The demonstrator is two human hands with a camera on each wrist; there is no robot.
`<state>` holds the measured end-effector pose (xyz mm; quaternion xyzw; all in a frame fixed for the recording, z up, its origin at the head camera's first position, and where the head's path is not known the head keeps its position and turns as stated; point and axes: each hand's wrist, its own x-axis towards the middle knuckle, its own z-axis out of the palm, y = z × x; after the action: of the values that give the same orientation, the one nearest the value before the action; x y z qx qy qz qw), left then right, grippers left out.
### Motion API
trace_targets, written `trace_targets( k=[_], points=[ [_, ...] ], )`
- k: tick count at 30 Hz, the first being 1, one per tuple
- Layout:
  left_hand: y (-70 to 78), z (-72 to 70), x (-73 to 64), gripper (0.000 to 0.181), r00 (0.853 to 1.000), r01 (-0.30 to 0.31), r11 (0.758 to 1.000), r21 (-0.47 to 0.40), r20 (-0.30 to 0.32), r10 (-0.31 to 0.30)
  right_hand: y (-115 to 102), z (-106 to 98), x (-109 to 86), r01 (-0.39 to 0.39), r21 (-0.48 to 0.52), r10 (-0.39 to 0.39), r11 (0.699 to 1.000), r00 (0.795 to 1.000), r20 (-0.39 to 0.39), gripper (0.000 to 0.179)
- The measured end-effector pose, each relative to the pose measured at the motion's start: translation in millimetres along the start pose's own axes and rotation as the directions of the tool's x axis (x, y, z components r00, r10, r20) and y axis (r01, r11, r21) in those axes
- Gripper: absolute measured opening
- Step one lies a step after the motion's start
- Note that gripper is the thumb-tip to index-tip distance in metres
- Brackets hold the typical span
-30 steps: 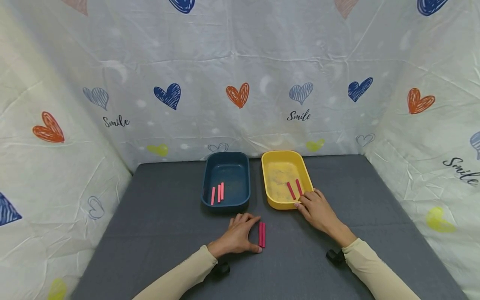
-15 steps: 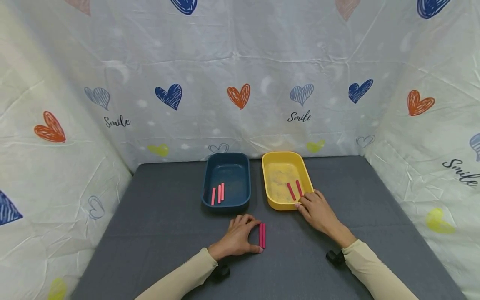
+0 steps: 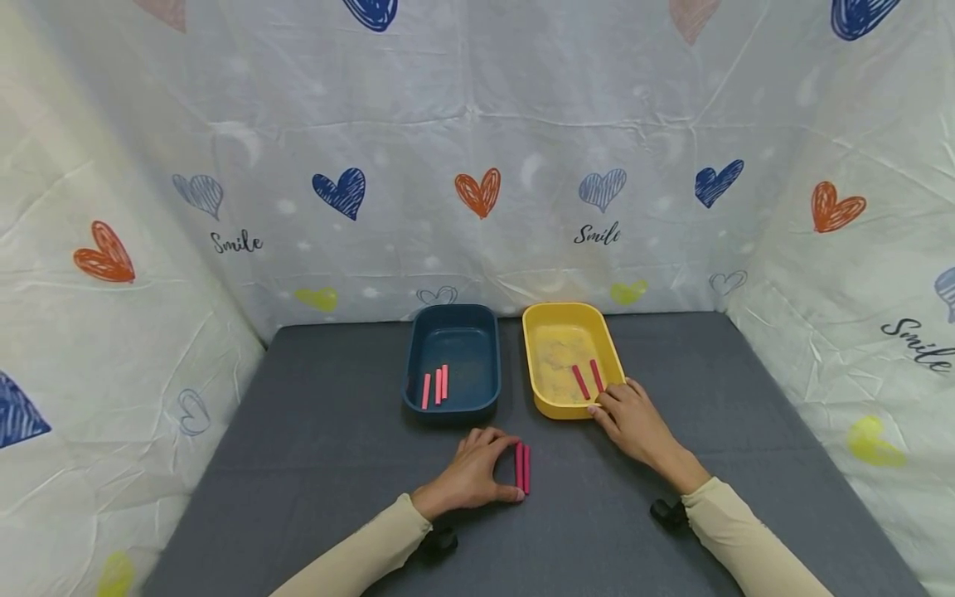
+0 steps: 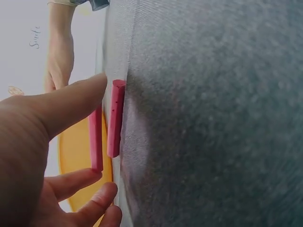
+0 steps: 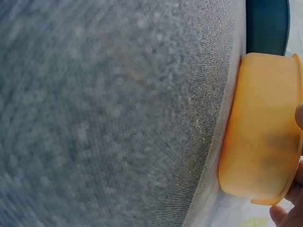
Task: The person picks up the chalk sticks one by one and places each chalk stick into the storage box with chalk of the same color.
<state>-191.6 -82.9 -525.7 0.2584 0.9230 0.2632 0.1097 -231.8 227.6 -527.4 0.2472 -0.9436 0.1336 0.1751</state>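
Note:
My left hand (image 3: pixel 470 473) pinches a dark pink chalk stick (image 4: pixel 96 142) by its two ends, between thumb and index finger. In the left wrist view it looks slightly raised from the cloth. Close on its right, a second dark pink chalk stick (image 3: pixel 526 470) lies on the table. At the near right corner of the yellow tray (image 3: pixel 543 356), my right hand (image 3: pixel 634 423) grips the rim with curled fingers. Two dark red chalk sticks (image 3: pixel 580 382) lie inside that tray, one partly hidden by the fingers.
A dark blue tray (image 3: pixel 457 352) stands left of the yellow one, with three light pink chalk sticks (image 3: pixel 438 386) inside. Both trays sit near the back edge of the grey cloth-covered table (image 3: pixel 321 398). A white curtain printed with hearts (image 3: pixel 403 240) hangs behind and at the sides.
The left hand's fingertips have closed on the near ends of the left chalk stick, which now sits slightly higher than its neighbour. The right hand stays on the yellow tray's rim.

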Motion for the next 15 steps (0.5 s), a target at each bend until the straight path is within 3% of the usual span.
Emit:
trace_targets(
  k=[6, 15],
  points=[
    [0.9, -4.2, -1.4, 0.08, 1.0, 0.019, 0.998, -0.057, -0.014, -0.02, -2, 0, 0.1, -0.001, 0.019, 0.001, 1.0, 1.0, 0.002, 0.018],
    [5.8, -13.1, -2.8, 0.081, 0.999, -0.017, 0.996, -0.09, -0.044, 0.013, -2, -3, -0.6, 0.011, 0.013, -0.011, 1.0, 1.0, -0.007, 0.018]
  ],
)
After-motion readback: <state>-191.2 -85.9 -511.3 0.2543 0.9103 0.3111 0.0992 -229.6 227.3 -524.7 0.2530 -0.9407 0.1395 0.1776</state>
